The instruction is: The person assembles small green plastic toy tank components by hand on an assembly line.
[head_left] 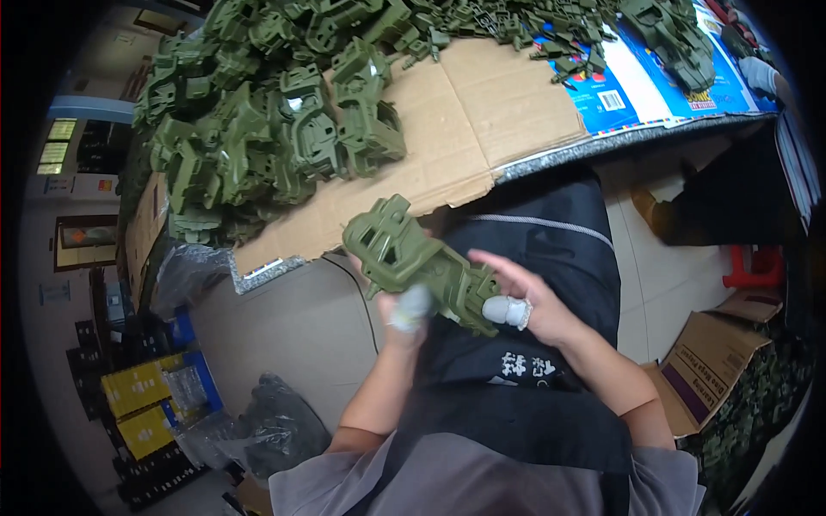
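Observation:
A dark green moulded plastic toy vehicle body (pixel 423 262) is held tilted above my lap, with cut-outs at its upper left end. My left hand (pixel 401 320) grips it from below on the near side, its white-covered thumb smeared by motion and its other fingers mostly hidden behind the part. At the lower right end, my right hand (pixel 538 308) holds it too. The right thumb, also in a white finger cover, presses on the edge, while the fingers reach behind it.
Ahead, the cardboard-covered table (pixel 456 120) carries a large heap of similar green bodies (pixel 249 129) and a pile of small green parts (pixel 516 21). An open carton (pixel 710 370) stands at the right, near a red stool (pixel 753 267). Another person's hand (pixel 757 76) shows at far right.

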{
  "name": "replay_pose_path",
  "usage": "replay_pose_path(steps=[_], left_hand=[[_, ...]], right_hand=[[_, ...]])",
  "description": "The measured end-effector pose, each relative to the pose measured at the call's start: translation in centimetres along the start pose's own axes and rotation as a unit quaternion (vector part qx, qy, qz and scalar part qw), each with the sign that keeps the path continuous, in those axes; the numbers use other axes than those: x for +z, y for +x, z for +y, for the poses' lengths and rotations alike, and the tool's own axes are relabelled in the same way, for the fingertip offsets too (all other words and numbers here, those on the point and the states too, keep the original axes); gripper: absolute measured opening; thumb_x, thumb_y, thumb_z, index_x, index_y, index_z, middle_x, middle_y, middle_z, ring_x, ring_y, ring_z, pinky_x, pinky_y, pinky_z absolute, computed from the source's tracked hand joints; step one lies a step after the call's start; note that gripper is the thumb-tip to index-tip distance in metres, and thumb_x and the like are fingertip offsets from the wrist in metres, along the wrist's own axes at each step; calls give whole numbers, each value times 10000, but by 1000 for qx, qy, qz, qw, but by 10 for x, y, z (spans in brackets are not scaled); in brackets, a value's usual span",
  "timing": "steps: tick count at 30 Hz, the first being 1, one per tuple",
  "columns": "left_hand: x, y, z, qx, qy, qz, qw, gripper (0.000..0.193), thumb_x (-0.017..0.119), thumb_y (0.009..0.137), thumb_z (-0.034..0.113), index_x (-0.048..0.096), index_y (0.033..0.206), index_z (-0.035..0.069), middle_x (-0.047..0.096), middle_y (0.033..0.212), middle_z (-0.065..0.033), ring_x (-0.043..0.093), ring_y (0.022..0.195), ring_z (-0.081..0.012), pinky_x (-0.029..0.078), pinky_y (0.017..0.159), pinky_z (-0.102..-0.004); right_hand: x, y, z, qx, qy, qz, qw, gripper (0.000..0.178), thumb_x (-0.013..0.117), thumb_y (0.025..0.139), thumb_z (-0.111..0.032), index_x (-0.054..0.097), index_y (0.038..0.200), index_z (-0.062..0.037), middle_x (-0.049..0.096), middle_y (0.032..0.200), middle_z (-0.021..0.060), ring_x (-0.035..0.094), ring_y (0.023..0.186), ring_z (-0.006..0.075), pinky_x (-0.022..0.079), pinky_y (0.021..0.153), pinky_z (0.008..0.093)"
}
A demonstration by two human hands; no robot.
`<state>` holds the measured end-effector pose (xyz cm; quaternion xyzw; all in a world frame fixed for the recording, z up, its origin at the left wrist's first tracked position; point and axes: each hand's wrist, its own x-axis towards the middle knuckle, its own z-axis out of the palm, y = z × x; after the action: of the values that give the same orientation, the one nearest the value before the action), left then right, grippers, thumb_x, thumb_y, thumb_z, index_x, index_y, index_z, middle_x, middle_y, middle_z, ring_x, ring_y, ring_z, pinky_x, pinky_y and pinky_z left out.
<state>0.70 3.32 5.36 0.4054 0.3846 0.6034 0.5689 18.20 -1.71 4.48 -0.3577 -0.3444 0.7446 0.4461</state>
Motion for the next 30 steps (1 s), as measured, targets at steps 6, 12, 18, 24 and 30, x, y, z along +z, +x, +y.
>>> replay_pose_path(steps=[6, 12, 18, 24, 30], left_hand=[[14, -4, 59, 238, 638, -327, 656, 855, 717, 697, 403, 325, 1360, 30, 481, 1228, -145, 378, 1238, -336, 137, 1060, -510], [3, -13, 8, -91, 561, -561, 602, 780, 622, 650, 46, 303, 1361, 18, 556, 1100, -175, 524, 1061, -302, 292, 1038, -444], [-4, -16, -4, -49, 543, -538, 642, 781, 611, 615, -22, 327, 1342, 15, 560, 1028, -186, 537, 1012, -316, 325, 1019, -426], [-13, -16, -12, -76, 521, -549, 649, 739, 616, 635, 22, 366, 1330, 41, 556, 1001, -166, 534, 986, -319, 304, 1020, -458], [-13, 10, 31, -40, 568, -500, 652, 768, 682, 714, 213, 318, 1372, 59, 513, 1109, -184, 507, 1062, -312, 282, 1031, -457]], right_hand=[[-20, -21, -21, -60, -445, 29, 893, 707, 613, 674, 14, 380, 1333, -91, 523, 1190, 204, 521, 1090, 350, 435, 901, 382], [-20, -36, 13, -150, -668, -33, 728, 674, 577, 628, 38, 390, 1275, 70, 543, 992, 181, 509, 999, 323, 438, 873, 356], [-36, -30, 18, -12, -526, -74, 847, 604, 538, 642, 53, 454, 1241, 60, 547, 1048, 199, 533, 1008, 335, 436, 867, 361], [-32, -28, 26, 24, -468, -46, 882, 561, 527, 651, 55, 506, 1211, 22, 551, 1048, 206, 549, 978, 361, 440, 852, 389], [-43, -31, 32, 32, -416, -29, 908, 518, 624, 792, -219, 488, 1251, -20, 557, 1111, 191, 537, 1044, 352, 421, 892, 352]])
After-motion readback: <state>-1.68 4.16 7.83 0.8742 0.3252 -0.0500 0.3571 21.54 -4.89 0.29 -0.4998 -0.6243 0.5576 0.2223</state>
